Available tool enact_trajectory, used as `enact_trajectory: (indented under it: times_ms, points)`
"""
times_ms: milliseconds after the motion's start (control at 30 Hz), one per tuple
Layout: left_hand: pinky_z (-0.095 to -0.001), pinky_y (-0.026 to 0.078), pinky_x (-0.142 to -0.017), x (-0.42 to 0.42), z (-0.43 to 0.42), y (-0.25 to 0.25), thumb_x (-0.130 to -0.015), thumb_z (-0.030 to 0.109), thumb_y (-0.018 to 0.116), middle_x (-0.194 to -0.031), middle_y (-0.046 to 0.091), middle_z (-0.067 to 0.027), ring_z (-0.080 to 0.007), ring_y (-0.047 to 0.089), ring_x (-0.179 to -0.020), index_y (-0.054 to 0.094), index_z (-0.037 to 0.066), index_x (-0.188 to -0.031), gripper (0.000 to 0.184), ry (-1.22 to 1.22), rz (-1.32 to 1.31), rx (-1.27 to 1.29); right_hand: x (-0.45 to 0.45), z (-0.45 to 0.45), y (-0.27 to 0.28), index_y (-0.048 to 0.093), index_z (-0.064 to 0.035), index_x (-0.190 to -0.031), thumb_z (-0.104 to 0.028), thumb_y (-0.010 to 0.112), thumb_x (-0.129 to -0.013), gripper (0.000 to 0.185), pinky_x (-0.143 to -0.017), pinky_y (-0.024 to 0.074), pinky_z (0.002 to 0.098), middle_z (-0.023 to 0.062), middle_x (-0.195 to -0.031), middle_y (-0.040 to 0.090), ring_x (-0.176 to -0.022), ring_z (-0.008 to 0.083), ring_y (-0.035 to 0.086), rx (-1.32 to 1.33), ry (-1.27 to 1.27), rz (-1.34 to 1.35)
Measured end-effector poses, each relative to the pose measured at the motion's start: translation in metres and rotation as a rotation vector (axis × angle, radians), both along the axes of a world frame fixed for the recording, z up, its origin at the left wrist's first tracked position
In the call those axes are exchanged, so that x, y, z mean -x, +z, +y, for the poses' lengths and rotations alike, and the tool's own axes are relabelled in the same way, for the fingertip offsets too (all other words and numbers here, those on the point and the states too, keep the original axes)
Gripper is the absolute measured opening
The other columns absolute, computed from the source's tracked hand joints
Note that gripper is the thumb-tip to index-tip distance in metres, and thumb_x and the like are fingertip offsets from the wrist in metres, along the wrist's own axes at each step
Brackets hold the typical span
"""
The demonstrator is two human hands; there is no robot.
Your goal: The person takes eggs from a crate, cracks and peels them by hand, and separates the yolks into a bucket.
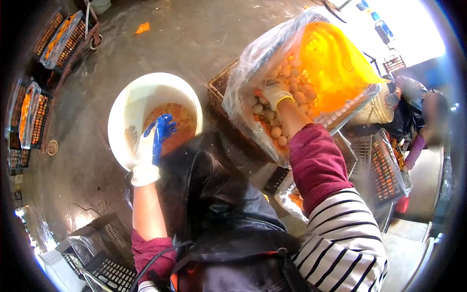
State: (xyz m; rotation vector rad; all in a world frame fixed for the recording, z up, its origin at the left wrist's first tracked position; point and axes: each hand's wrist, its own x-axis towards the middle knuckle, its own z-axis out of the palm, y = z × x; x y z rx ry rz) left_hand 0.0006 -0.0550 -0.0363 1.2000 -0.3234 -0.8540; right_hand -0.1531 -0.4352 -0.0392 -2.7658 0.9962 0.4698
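Blue fingertips on our one left hand [153,141] are open and a bit apart, over the inside of one white bucket [121,109]. Our one right hand [277,92], in a white glove, reaches down in the eggs [300,97], near the left edge of one big crate [220,85]. Its fingers are partly hidden, so we cannot tell if they hold an egg. We see too many eggs to count. They look round and smooth, some brown, some pale, piled from the left side to the near corner. One clear plastic bag [248,63] lines the crate, and one orange sheet [335,53] lies at the far right corner. Brown water [182,121] sits in the bucket.
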Motion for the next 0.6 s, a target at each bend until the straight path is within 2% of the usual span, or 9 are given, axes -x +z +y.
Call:
enact_trajectory:
  times_ms: [100,200,300,333,400,500,567,600]
  points:
    - [-0.0329,0.045,-0.088,0.012,-0.005,0.021,-0.092,0.025,0.050,-0.115,0.058,-0.0138,-0.0250,0.058,-0.101,0.050,-0.004,-0.120,0.040,0.032,-0.098,-0.085,0.000,-0.013,-0.023,0.064,-0.0138,-0.107,-0.023,0.050,-0.083,0.029,-0.082,0.0429,0.0426,0.0071,-0.109,0.062,-0.100,0.0280,0.057,0.078,0.259,0.122]
    - [-0.0322,0.045,-0.088,0.006,-0.006,0.000,-0.092,0.024,0.051,-0.113,0.059,-0.0137,-0.0241,0.058,-0.099,0.051,-0.004,-0.119,0.039,0.051,0.045,-0.169,-0.019,0.013,-0.027,0.064,-0.0174,-0.107,-0.022,0.049,-0.084,0.028,-0.081,0.0420,0.0465,0.0056,-0.109,0.063,-0.102,0.0267,0.057,0.364,0.185,0.296]
    - [-0.0316,0.045,-0.088,0.009,-0.007,0.013,-0.092,0.023,0.051,-0.111,0.059,-0.0142,-0.0235,0.059,-0.098,0.051,-0.004,-0.118,0.038,0.053,-0.001,-0.165,-0.018,0.001,-0.056,0.065,-0.0173,-0.108,-0.023,0.049,-0.084,0.029,-0.080,0.0407,0.0514,0.0044,-0.108,0.063,-0.101,0.0260,0.058,0.305,0.191,0.396]
    - [-0.0309,0.045,-0.088,0.007,-0.004,0.006,-0.091,0.022,0.051,-0.111,0.059,-0.0144,-0.0231,0.059,-0.098,0.051,-0.004,-0.119,0.038,0.054,-0.001,-0.117,-0.009,-0.001,-0.050,0.064,-0.0098,-0.106,-0.020,0.048,-0.083,0.029,-0.078,0.0429,0.0473,0.0074,-0.106,0.063,-0.098,0.0259,0.059,0.445,0.253,0.183]
    - [-0.0305,0.045,-0.088,0.006,-0.004,0.003,-0.091,0.022,0.051,-0.111,0.059,-0.0142,-0.0226,0.058,-0.098,0.050,-0.005,-0.119,0.038,0.029,-0.008,-0.100,-0.002,-0.009,-0.017,0.063,-0.0068,-0.104,-0.019,0.047,-0.083,0.029,-0.078,0.0447,0.0430,0.0096,-0.106,0.063,-0.096,0.0260,0.059,0.085,0.123,0.109]
    - [-0.0297,0.044,-0.088,0.002,-0.008,-0.003,-0.092,0.021,0.051,-0.111,0.059,-0.0128,-0.0216,0.058,-0.099,0.050,-0.004,-0.120,0.038,-0.010,-0.001,-0.105,0.016,0.000,0.000,0.059,-0.0041,-0.103,-0.014,0.050,-0.080,0.026,-0.078,0.0476,0.0363,0.0144,-0.108,0.061,-0.093,0.0288,0.060,-0.116,0.136,0.080]
    - [-0.0293,0.044,-0.088,0.002,-0.008,0.004,-0.092,0.021,0.050,-0.112,0.059,-0.0118,-0.0209,0.058,-0.099,0.050,-0.003,-0.121,0.037,-0.018,-0.022,-0.166,0.019,0.036,0.053,0.059,-0.0058,-0.103,-0.013,0.053,-0.079,0.026,-0.079,0.0477,0.0370,0.0148,-0.108,0.060,-0.092,0.0302,0.060,0.022,0.423,0.306]
    - [-0.0292,0.044,-0.088,0.008,-0.010,0.020,-0.092,0.021,0.050,-0.112,0.059,-0.0114,-0.0205,0.058,-0.099,0.050,-0.002,-0.121,0.037,-0.018,-0.040,-0.221,0.027,0.032,0.046,0.058,-0.0075,-0.106,-0.015,0.056,-0.078,0.030,-0.078,0.0478,0.0373,0.0145,-0.107,0.060,-0.093,0.0303,0.059,-0.001,0.493,0.319]
